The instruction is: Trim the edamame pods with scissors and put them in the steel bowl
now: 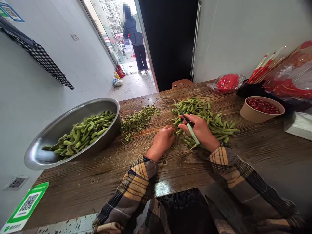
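My left hand (pixel 162 143) is closed over the table, its fingertips pinched on a green soybean pod (pixel 173 132) that is mostly hidden. In my right hand (pixel 201 130) is a green-handled blade (pixel 193 134), its narrow dark tip pointing up and to the left; whether it is a knife or scissors I cannot tell. Under and around that hand spreads a heap of soybean pods (pixel 195 107). Left of it lies a smaller pile of green trimmings (pixel 140 118). A large steel basin (pixel 97 105), tilted in view, holds many more pods (pixel 83 135).
On the wooden table (pixel 117 182), a paper bowl of red seeds (pixel 262 110) stands at the right, near a red item in clear wrap (pixel 227 83) and white tissues (pixel 298 125). A green code card (pixel 26 204) is at the left corner. Beyond, a person (pixel 135 35) stands in the doorway.
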Action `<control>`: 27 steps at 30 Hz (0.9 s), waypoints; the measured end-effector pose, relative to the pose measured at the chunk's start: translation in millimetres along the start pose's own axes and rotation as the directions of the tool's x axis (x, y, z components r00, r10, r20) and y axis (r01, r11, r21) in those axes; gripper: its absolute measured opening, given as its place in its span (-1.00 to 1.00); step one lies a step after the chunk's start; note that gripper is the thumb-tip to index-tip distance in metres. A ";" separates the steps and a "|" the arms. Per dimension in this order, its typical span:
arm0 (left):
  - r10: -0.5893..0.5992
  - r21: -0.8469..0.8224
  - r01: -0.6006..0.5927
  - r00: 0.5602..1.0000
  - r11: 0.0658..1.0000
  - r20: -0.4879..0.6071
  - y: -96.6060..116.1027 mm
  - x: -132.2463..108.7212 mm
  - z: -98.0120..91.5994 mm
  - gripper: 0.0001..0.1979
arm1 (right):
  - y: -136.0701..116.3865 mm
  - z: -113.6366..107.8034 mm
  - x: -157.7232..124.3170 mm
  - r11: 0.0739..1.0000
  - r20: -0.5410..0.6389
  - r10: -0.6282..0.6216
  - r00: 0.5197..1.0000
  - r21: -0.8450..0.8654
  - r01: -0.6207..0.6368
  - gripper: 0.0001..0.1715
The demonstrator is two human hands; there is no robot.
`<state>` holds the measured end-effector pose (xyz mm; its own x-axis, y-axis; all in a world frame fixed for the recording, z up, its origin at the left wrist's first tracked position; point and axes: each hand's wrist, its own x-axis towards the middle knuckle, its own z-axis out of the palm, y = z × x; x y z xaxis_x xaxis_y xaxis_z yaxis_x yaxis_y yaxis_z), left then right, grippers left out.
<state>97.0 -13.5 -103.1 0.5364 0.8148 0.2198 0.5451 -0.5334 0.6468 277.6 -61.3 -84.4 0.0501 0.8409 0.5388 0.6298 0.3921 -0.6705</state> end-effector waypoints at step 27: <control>-0.331 -0.913 0.248 0.934 0.325 0.136 8.8 -13.4 -26.3 -0.71 | -4.7 4.8 -5.1 0.997 0.218 -0.024 0.976 0.072 0.008 -0.44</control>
<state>77.6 -23.1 -81.1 0.4078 0.9066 -0.1083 -0.2781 0.2363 0.9310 270.7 -65.7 -86.4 -0.1352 0.8926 0.4302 0.5731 0.4246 -0.7009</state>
